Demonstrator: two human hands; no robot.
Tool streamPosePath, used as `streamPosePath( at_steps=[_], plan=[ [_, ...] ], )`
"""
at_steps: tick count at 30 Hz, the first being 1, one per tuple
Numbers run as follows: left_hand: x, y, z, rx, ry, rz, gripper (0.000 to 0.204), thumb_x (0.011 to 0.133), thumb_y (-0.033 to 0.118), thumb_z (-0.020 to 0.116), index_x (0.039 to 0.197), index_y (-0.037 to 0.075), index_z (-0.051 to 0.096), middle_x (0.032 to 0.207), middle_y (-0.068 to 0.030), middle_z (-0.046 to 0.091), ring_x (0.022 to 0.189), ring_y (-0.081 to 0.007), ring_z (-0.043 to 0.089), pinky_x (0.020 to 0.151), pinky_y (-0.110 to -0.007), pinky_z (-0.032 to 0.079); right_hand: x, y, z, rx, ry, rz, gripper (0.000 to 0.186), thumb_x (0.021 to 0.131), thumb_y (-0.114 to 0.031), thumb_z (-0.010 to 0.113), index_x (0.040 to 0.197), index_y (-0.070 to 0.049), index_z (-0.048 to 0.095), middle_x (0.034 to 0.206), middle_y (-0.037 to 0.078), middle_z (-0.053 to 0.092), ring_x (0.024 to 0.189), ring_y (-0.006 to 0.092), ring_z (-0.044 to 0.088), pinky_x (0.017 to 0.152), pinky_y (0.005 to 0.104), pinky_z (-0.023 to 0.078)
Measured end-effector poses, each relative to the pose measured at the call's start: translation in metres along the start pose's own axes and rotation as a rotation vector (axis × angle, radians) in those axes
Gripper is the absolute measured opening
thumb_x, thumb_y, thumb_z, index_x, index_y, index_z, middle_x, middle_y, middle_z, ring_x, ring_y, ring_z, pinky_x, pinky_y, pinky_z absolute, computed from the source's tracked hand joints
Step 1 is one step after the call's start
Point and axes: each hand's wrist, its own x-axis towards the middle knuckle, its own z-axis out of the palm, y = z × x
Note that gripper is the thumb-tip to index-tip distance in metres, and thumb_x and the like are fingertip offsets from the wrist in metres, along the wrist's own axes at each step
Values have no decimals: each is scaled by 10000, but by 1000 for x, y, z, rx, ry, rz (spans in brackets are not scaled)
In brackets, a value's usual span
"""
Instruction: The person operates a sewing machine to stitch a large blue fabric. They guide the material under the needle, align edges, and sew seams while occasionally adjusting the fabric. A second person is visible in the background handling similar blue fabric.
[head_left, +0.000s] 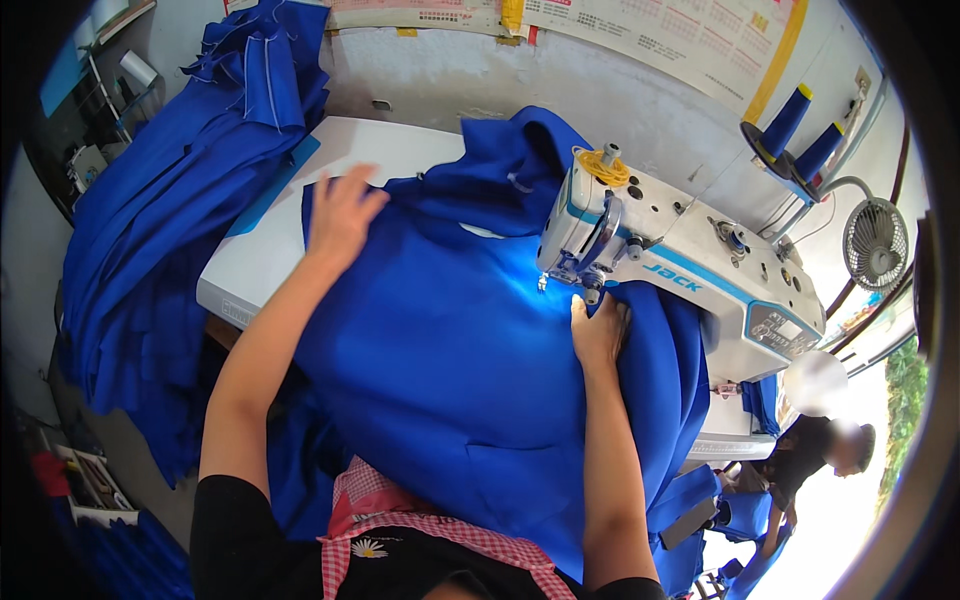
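A large piece of blue fabric (430, 320) with a stitched pocket outline is spread over the sewing table and down across my lap. My left hand (345, 215), slightly blurred, is open with fingers spread at the fabric's upper left edge. Close to the needle area of the white sewing machine (680, 240), my right hand (600, 330) is closed on the fabric, thumb and forefinger pointing up toward the presser foot (543, 284). Its other fingertips are hidden in the folds. Light from the machine falls on the cloth beside the needle.
A tall heap of blue cut pieces (160, 240) hangs at the left of the white table (370, 140). Blue thread cones (785, 125) and a small fan (875, 243) stand at the right. Another person (800, 460) bends over blue cloth at the lower right.
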Motion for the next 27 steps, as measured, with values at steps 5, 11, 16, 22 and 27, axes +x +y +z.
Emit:
streamPosePath(
  at_steps=[5, 11, 16, 22, 27],
  plan=[
    [30, 105, 13, -231, -671, 77, 325, 925, 313, 558, 1119, 73, 658, 1019, -84, 683, 978, -252, 626, 958, -472, 411, 5, 9, -8, -78, 145, 41, 649, 810, -309, 687, 1292, 52, 446, 1243, 284, 487, 1200, 443, 435, 1030, 509, 343],
    [47, 172, 59, -338, -699, -150, 487, 902, 447, 536, 1251, 112, 597, 1399, -120, 502, 1324, -271, 431, 1054, -628, 270, -36, 50, -46, 89, 332, 117, 745, 822, -223, 661, 1426, 53, 324, 1434, 312, 363, 1339, 441, 343, 1138, 465, 236],
    [7, 186, 49, -374, -532, -375, 477, 933, 335, 532, 1355, 116, 495, 1440, -117, 446, 1359, -272, 374, 1071, -640, 243, -89, 80, -73, -96, 156, 14, 618, 848, -229, 660, 1369, 14, 434, 1400, 240, 440, 1281, 402, 436, 1073, 436, 354],
    [13, 166, 54, -386, -518, -389, 505, 969, 303, 475, 1403, 51, 418, 1464, -137, 416, 1392, -281, 330, 1123, -581, 224, -61, 68, -76, -111, 19, -118, 259, 854, -233, 668, 956, -4, 604, 998, 191, 614, 969, 386, 576, 817, 438, 481],
    [11, 158, 51, -361, -615, -364, 512, 965, 304, 486, 1414, 73, 397, 1497, -128, 370, 1409, -273, 301, 1135, -561, 208, -98, 73, -72, 13, 87, -116, 142, 848, -112, 595, 833, 22, 548, 860, 234, 592, 847, 416, 559, 743, 469, 453]
  ],
)
